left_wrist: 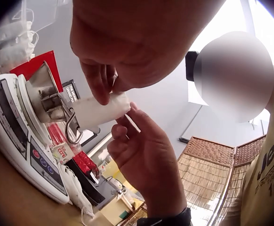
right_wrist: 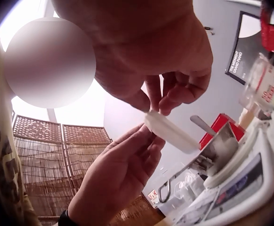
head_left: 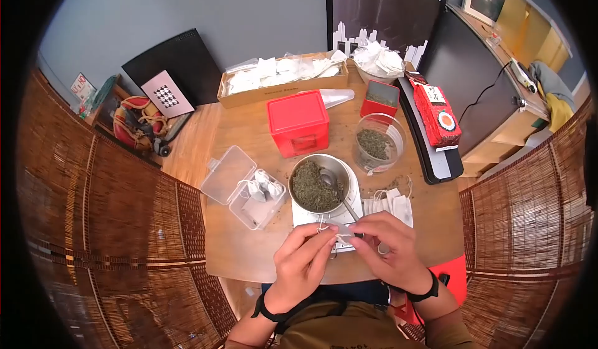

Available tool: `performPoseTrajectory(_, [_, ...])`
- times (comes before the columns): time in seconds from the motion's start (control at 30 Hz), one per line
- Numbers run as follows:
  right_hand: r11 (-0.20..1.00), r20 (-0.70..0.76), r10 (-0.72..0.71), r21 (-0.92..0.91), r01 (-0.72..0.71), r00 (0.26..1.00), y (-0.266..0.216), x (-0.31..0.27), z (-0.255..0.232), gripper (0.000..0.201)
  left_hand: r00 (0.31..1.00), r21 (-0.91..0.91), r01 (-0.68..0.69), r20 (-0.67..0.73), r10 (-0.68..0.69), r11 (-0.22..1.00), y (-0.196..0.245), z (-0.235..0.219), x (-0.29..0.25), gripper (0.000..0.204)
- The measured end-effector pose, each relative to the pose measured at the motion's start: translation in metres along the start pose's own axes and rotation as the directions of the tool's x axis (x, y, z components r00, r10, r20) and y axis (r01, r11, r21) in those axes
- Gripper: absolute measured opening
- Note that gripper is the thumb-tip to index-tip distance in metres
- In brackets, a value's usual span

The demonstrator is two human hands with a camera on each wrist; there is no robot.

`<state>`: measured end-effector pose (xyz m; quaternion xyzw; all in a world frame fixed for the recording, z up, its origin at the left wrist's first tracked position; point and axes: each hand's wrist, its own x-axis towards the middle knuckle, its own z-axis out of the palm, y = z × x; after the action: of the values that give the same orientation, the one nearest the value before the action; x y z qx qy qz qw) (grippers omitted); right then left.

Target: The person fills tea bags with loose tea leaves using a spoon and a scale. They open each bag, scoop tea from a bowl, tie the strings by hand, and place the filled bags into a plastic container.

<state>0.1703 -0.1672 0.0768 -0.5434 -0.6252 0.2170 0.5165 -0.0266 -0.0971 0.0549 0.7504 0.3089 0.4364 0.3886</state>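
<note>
A small white drawstring tea bag (left_wrist: 97, 110) is pinched at its top by both hands, over the front of a white kitchen scale (head_left: 355, 193). My left hand (head_left: 300, 262) grips one side with thumb and fingertips, and my right hand (head_left: 393, 249) grips the other. Just beyond them, a steel pan (head_left: 343, 174) sits on the scale, with dried green leaves (head_left: 314, 187) and a spoon (head_left: 352, 211) in it. In the right wrist view, the bag hangs down between the fingertips and the pan.
Left of the scale, a clear box (head_left: 252, 215) holds filled bags (head_left: 265, 187). Flat bags (head_left: 395, 204) lie at right. Behind stand a red tin (head_left: 299, 122), a clear tub (head_left: 380, 162) of leaves, a cardboard tray (head_left: 283, 92) of white bags and a red packet (head_left: 436, 112).
</note>
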Motion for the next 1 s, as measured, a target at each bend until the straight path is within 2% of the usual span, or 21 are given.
performPoseTrajectory(0.03, [1.0,0.006,0.006,-0.009,-0.006,1.0,-0.001,0.004,0.0,0.024,1.0,0.024,-0.017,0.005,0.017,1.0,0.001,-0.001,0.002,0.025])
performPoseTrajectory(0.1, [0.988,0.027,-0.097,-0.121,0.1,0.995,-0.003,0.012,0.001,0.025,0.999,0.003,-0.034,-0.003,0.034,0.999,0.0,-0.003,0.006,0.024])
performPoseTrajectory(0.13, [0.987,0.03,-0.097,-0.128,0.1,0.995,-0.005,0.015,0.0,0.025,0.999,-0.008,-0.053,-0.008,0.053,0.999,0.0,-0.003,0.007,0.024])
performPoseTrajectory(0.2, [0.931,0.165,-0.182,-0.288,0.224,0.969,-0.011,0.022,-0.004,0.026,0.999,-0.001,-0.05,-0.014,0.05,0.999,0.0,-0.004,0.009,0.024])
performPoseTrajectory(0.3, [0.898,0.235,-0.182,-0.355,0.258,0.955,-0.018,0.029,-0.006,0.028,0.998,-0.003,-0.057,-0.023,0.057,0.998,-0.002,-0.006,0.011,0.023])
performPoseTrajectory(0.43, [0.878,0.25,-0.189,-0.389,0.277,0.95,-0.023,0.037,-0.002,0.026,0.992,-0.026,-0.112,-0.065,0.11,0.993,-0.005,-0.005,0.014,0.021])
performPoseTrajectory(0.5, [0.917,0.212,-0.108,-0.355,0.18,0.971,-0.027,0.04,0.001,0.024,0.991,-0.04,-0.116,-0.073,0.112,0.993,-0.005,-0.007,0.016,0.021])
performPoseTrajectory(0.63, [0.918,0.208,-0.121,-0.347,0.189,0.971,-0.028,0.045,0.007,0.023,0.992,-0.072,-0.101,-0.087,0.095,0.992,-0.006,-0.01,0.019,0.021])
performPoseTrajectory(0.83, [0.874,0.206,-0.175,-0.417,0.249,0.963,-0.031,0.046,0.008,0.024,0.987,-0.023,-0.128,-0.1,0.125,0.992,-0.006,-0.01,0.016,0.018])
performPoseTrajectory(1.0, [0.89,0.21,-0.141,-0.401,0.216,0.968,-0.029,0.039,0.004,0.03,0.988,-0.023,-0.122,-0.097,0.12,0.992,-0.006,-0.007,0.011,0.019])
